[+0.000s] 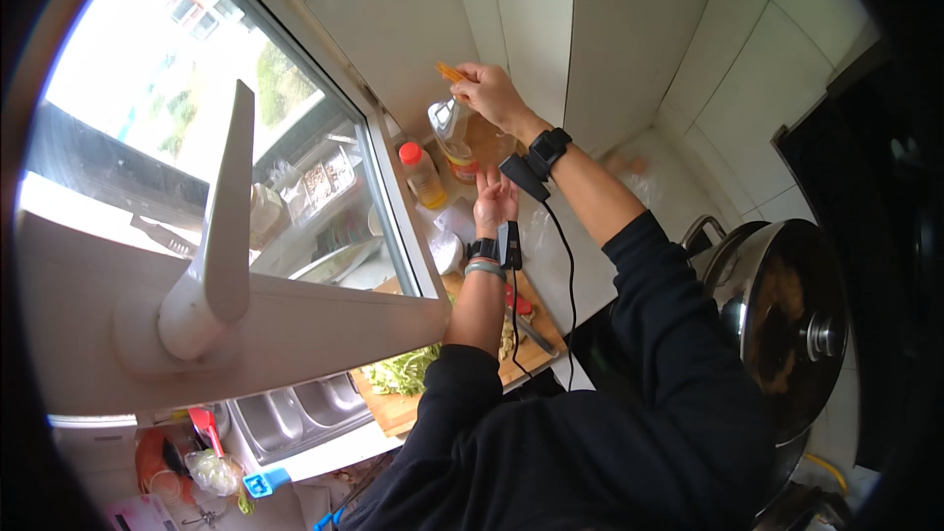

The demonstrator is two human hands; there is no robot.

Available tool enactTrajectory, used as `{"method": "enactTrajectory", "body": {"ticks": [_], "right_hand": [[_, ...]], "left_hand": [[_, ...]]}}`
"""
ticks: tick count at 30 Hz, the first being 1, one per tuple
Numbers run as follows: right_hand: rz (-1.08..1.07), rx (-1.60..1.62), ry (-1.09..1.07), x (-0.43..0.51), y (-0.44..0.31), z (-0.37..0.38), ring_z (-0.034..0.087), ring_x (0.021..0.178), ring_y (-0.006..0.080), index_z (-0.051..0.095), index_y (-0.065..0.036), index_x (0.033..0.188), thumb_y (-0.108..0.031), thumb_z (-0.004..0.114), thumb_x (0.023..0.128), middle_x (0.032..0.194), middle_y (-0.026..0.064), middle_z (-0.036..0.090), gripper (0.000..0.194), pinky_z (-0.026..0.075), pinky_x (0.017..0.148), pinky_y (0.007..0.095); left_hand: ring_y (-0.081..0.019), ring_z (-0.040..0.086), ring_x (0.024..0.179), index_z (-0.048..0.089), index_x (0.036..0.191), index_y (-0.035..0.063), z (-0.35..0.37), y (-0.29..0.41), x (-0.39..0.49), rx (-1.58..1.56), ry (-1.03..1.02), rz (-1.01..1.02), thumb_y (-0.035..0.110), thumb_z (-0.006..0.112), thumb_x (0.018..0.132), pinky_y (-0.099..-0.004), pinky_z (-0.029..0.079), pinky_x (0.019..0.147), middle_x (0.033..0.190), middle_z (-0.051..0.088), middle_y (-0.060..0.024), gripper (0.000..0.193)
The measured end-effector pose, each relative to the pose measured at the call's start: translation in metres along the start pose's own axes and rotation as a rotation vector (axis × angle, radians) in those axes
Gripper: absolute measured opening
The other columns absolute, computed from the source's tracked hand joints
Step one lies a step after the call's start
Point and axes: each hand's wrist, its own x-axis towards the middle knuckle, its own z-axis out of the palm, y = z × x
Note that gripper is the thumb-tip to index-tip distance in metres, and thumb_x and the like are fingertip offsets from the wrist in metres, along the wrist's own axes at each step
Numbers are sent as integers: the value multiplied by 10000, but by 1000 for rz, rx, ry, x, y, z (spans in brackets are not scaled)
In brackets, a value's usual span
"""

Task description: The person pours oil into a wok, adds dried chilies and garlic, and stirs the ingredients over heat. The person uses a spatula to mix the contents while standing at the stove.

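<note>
My right hand (493, 94) grips the orange plastic handle (449, 73) at the top of a large clear jug (451, 129) of amber liquid, which looks like cooking oil. The jug leans near the tiled corner. Below it, my left hand (496, 204) is turned palm up, fingers apart, at the jug's lower part; whether they touch it I cannot tell. Left of the jug stands a smaller plastic bottle (425, 178) with a red cap and yellow liquid. A white bowl (445, 251) sits near my left wrist, partly hidden by it.
Shredded green vegetable (402, 371) and a red-handled knife (527, 313) lie on a wooden cutting board (391, 413). The open window sash (310, 339) juts in from the left, above the steel sink (295, 413). A large lidded pan (793, 324) stands at right. Cables hang from both wrists.
</note>
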Motion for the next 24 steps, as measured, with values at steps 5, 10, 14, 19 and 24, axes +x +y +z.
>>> {"method": "enactTrajectory", "body": {"ticks": [5, 10, 14, 19, 24], "right_hand": [[-131, -221, -7, 9, 19, 10, 625, 893, 156, 602, -9, 1109, -29, 551, 851, 954, 90, 659, 263, 488, 788, 265], [-399, -490, 140, 3, 24, 6, 632, 928, 315, 616, -42, 1113, -67, 565, 796, 1013, 193, 648, 322, 500, 824, 330], [-208, -573, 170, -19, 4, -6, 542, 605, 90, 614, -95, 1161, -94, 615, 804, 801, 59, 675, 357, 466, 572, 255], [-161, -342, 341, -73, -35, 23, 601, 734, 119, 661, -7, 900, -124, 615, 844, 798, 56, 665, 138, 485, 685, 267], [-183, -605, 452, -158, -57, 36, 585, 657, 102, 671, -36, 925, -137, 660, 795, 759, 57, 673, 165, 472, 612, 268]], "left_hand": [[-174, 326, 1309, 40, 1476, 297, 18, 8, -23, 201, 7, -30, 37, 385, 858, -367, 294, 1013, 1532, 146, 67, 755], [-204, 18, 1423, -38, 1471, 276, 40, 0, -83, 332, 95, 11, 328, 388, 962, -421, 13, 1121, 1550, 22, 14, 666], [-208, 36, 1419, -19, 1473, 269, 56, -4, -132, 397, 24, -59, 508, 412, 930, -410, 78, 1116, 1549, 5, -11, 733], [-231, 142, 1396, 110, 1470, 165, 86, -4, -201, 351, -70, -157, 517, 451, 920, -385, 145, 1105, 1518, 155, -51, 737], [-143, 470, 1018, 490, 1179, 127, 88, 6, -270, 268, -107, -207, 373, 491, 946, -301, 373, 914, 1156, 514, -5, 338]]}}
